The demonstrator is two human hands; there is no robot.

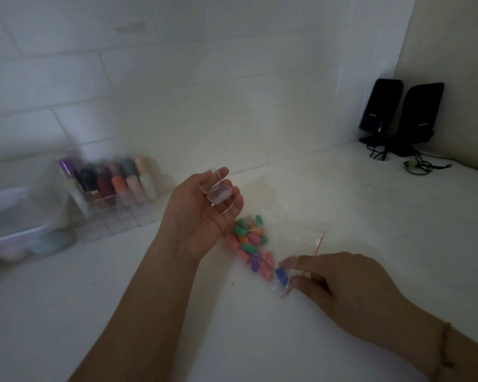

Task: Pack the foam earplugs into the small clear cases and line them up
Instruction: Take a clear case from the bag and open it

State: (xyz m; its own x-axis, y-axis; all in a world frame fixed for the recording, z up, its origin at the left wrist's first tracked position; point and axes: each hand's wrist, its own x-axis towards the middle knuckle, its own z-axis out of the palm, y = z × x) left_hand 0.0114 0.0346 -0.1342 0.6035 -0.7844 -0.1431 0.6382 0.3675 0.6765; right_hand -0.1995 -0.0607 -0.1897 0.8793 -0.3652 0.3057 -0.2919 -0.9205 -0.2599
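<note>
The foam earplugs (250,245) lie in a clear zip bag (262,260) on the table (342,205), right between your two hands. The bag's long axis runs from just under your left fingertips down toward your right hand, with its red-striped mouth (304,271) at the right-hand end. That makes your right hand (342,288) the nearer one to the opening: its thumb and forefinger pinch the bag there, close beside a blue plug (281,274).

Your left hand (202,213) is palm up just above the far end of the bag, fingers loosely curled around a small clear case (218,192) whose lid looks hinged open, though blur makes that uncertain. I'd judge the next move to be drawing a plug out at the mouth and carrying it up and left to the case.

The plugs are soft, stubby, bullet-shaped foam in green, pink, orange and purple; the bag is thin and slack; the case is hard and glossy.

Beyond your left hand stands a clear acrylic organiser (116,213) with coloured bottles (122,180). Well beyond your right hand, in the corner, sit two black speakers (398,114).
</note>
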